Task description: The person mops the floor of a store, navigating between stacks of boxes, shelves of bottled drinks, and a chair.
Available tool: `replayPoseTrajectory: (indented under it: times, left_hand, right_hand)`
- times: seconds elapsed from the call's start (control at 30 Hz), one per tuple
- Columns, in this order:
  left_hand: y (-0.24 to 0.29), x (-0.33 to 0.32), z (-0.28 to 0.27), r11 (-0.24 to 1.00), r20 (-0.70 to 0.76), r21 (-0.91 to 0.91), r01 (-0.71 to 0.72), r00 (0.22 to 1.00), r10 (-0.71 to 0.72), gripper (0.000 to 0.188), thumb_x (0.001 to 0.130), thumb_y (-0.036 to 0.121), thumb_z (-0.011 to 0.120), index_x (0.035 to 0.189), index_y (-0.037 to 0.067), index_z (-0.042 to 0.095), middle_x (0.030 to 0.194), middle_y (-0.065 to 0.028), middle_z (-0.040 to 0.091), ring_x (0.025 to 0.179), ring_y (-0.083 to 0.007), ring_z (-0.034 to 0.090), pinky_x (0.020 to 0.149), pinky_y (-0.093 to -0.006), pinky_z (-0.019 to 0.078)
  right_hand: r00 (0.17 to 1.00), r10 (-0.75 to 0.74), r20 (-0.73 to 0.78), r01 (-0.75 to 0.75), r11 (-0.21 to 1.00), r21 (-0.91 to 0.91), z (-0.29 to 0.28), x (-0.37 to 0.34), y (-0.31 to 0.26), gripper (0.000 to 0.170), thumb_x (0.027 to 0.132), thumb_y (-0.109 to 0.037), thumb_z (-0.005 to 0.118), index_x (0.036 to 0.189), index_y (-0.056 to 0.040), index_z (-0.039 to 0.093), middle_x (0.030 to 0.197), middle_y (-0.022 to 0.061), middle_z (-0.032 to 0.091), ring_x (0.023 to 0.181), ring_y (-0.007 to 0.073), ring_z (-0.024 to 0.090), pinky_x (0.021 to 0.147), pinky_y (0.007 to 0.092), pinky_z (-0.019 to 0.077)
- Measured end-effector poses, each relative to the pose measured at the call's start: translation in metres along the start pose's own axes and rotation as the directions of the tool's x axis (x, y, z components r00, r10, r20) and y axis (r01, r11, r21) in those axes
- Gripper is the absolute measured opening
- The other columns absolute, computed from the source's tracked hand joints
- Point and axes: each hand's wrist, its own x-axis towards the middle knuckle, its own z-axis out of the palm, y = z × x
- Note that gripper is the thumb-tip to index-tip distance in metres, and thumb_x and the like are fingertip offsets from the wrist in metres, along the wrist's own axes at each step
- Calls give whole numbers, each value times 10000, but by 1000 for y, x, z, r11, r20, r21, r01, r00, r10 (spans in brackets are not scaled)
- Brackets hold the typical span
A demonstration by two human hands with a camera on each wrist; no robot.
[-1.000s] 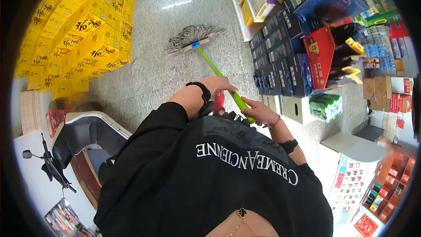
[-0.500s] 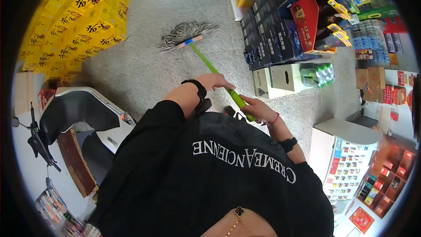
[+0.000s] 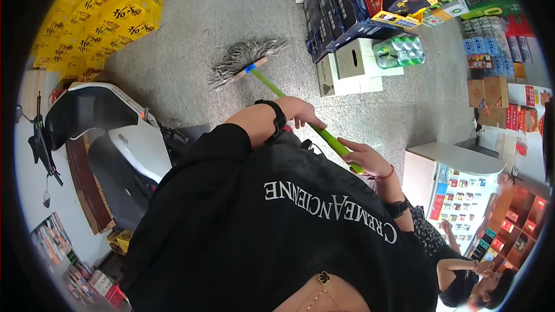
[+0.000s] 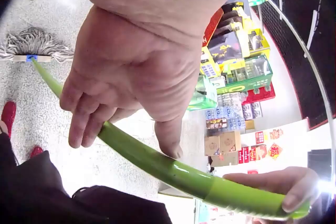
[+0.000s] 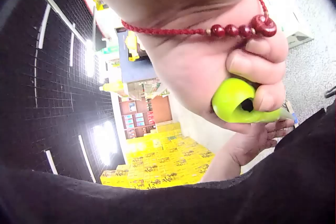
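Note:
A string mop with grey strands [image 3: 245, 55] lies on the speckled floor ahead, its strands fanned out. From a blue joint, its bright green handle [image 3: 332, 141] slopes back toward the body. Partway up, my left hand [image 3: 295, 110] holds the handle; in the left wrist view its fingers [image 4: 89, 121] lie on one side and the thumb on the other. My right hand [image 3: 370, 159], with a red beaded bracelet [image 5: 231, 30], grips the top end. In the right wrist view, its fingers curl round the hollow handle end [image 5: 228, 103].
Yellow boxes [image 3: 127, 17] are stacked at the far left, with a white and black scooter [image 3: 139, 144] nearer. Dark boxes [image 3: 335, 17], a white carton [image 3: 355, 60] and a bottle pack [image 3: 399, 52] stand right. A counter [image 3: 457, 159] and another person [image 3: 459, 277] are at lower right.
The head view has swung, bringing more of the scooter into sight and the dark boxes leftward. Both hands keep hold of the mop and sit slightly further right. Another person has appeared at lower right.

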Motion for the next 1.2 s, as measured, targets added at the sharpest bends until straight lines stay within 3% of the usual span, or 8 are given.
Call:
replayPoseTrajectory:
  times: [0.43, 0.5, 0.53, 0.7, 0.83, 0.9, 1.1, 1.2]
  left_hand:
    - [15, 38, 119, 990, 94, -128, -66, 992, 79, 752, 740, 617, 467, 1197, 20, 462, 1118, -182, 538, 897, -262, 602, 873, -431, 389]
    - [15, 37, 134, 989, 83, -129, -67, 993, 79, 667, 768, 572, 483, 1147, 23, 508, 1039, -201, 548, 819, -271, 599, 691, -404, 458]
    - [16, 33, 139, 988, 112, -136, -77, 989, 93, 731, 768, 587, 452, 1187, -11, 456, 1096, -173, 555, 892, -267, 603, 870, -454, 386]
    - [34, 34, 162, 980, 91, -170, -102, 989, 119, 735, 759, 599, 461, 1135, -33, 484, 983, -183, 596, 832, -250, 616, 838, -469, 398]
    - [54, 35, 184, 951, 64, -209, -230, 967, 248, 714, 734, 598, 512, 1051, -41, 528, 786, -180, 617, 657, -225, 616, 686, -392, 468]
    - [67, 38, 199, 954, 53, -230, -191, 977, 208, 675, 743, 610, 479, 996, -7, 585, 875, -132, 633, 757, -204, 621, 724, -339, 446]
    - [131, 86, 229, 898, 124, -345, -274, 935, 333, 688, 760, 580, 481, 1211, 64, 426, 844, -155, 626, 734, -184, 624, 597, -299, 419]
    - [190, 117, 247, 897, 193, -370, -243, 924, 330, 727, 775, 567, 463, 1287, 69, 329, 938, -200, 605, 798, -220, 620, 688, -325, 418]
  right_hand:
    - [988, 147, -35, -144, 985, 93, 38, -99, 93, 518, 787, -53, 501, 1288, -21, 374, 754, -1, 515, 600, 46, 445, 523, 176, 358]
    - [993, 86, -84, -86, 996, 10, 49, -104, 117, 551, 773, -72, 532, 1299, -57, 370, 689, -1, 494, 552, 73, 449, 484, 210, 366]
    - [992, 95, -88, -92, 995, 38, 51, -108, 124, 551, 772, -72, 533, 1298, -53, 370, 691, 1, 496, 546, 73, 449, 482, 207, 366]
    - [991, 110, -77, -104, 992, 71, 51, -139, 133, 549, 773, -69, 522, 1297, -31, 361, 683, 4, 492, 518, 75, 450, 465, 199, 360]
    - [978, 166, -127, -156, 984, 92, 44, -166, 132, 555, 767, -64, 501, 1296, -3, 346, 644, 6, 470, 472, 81, 439, 438, 204, 352]
    - [981, 133, -139, -135, 991, -5, 40, -181, 134, 565, 747, -62, 496, 1290, 0, 355, 638, 13, 466, 445, 85, 421, 417, 207, 342]
    - [945, 261, -196, -241, 963, 118, -16, -227, 172, 607, 710, -38, 447, 1300, 26, 316, 587, 28, 459, 398, 103, 416, 373, 209, 331]
    - [940, 244, -236, -222, 968, 118, -52, -265, 195, 614, 690, -80, 464, 1279, 46, 341, 665, 57, 515, 386, 102, 421, 352, 204, 334]
